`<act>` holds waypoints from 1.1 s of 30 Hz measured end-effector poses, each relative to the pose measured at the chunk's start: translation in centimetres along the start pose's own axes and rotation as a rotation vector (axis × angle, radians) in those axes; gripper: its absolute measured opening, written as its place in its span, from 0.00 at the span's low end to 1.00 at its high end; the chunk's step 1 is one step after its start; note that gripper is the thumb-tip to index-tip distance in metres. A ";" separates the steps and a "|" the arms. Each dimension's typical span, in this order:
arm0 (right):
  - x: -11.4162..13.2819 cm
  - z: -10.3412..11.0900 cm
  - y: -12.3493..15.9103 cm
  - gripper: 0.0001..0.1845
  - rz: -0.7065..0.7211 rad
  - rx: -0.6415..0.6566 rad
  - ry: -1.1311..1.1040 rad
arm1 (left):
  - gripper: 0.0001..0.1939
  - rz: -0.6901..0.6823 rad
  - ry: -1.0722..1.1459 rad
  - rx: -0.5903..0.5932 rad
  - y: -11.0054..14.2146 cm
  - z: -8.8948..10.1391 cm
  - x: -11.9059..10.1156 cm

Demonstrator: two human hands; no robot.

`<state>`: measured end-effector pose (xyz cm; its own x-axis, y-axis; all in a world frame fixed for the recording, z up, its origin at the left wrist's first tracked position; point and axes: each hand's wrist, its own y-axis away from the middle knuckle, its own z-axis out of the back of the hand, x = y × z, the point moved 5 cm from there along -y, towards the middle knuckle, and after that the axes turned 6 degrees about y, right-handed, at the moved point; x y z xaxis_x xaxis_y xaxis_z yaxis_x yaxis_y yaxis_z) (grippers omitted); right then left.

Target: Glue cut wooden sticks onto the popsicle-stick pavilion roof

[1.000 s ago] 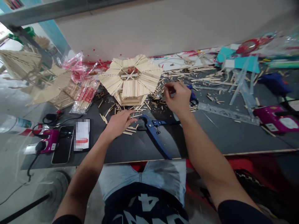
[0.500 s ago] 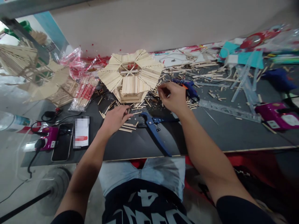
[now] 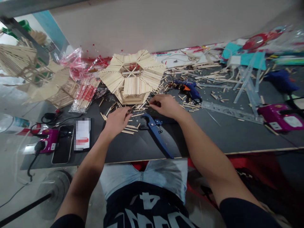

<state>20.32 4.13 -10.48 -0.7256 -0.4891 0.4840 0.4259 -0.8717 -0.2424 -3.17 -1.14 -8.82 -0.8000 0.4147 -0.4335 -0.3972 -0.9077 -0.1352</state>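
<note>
A model built of thin wooden sticks [image 3: 137, 85], with a pleated roof and an open six-sided top, stands on the dark table [image 3: 213, 136]. Just in front of its base, my left hand [image 3: 117, 120] is closed in a pinch among loose sticks [image 3: 129, 129]; whatever it holds is hidden. My right hand [image 3: 166, 107] is near the model's front right corner, fingertips curled together, and anything between them is too small to make out. Between my forearms lies a blue pipe cutter [image 3: 156, 136], its handle pointing toward me.
Behind my right hand rests a blue glue gun [image 3: 193, 90]. A clear ruler [image 3: 232, 112] and a purple power strip [image 3: 280, 117] lie farther right. To the left are another stick model [image 3: 54, 85], bagged sticks [image 3: 84, 95], two phones [image 3: 63, 144] and a plastic bottle [image 3: 14, 123].
My right hand has moved left and toward me, away from the glue gun, closer to my left hand. My left hand's thumb and fingers have drawn together.
</note>
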 end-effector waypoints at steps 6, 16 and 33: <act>1.2 -1.5 0.0 0.10 0.134 0.069 -0.038 | 0.13 0.006 -0.034 0.005 0.0 0.0 -0.1; 2.1 -2.2 -0.1 0.09 0.163 0.108 0.017 | 0.12 -0.006 -0.073 0.034 0.2 -0.1 -0.3; 2.7 -1.9 0.2 0.05 0.028 0.249 0.132 | 0.11 -0.026 -0.047 0.038 0.1 0.0 -0.9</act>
<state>17.35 2.59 -10.83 -0.7687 -0.5269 0.3626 0.5548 -0.8314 -0.0319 -2.51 -1.60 -8.49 -0.8093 0.4413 -0.3877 -0.4341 -0.8940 -0.1113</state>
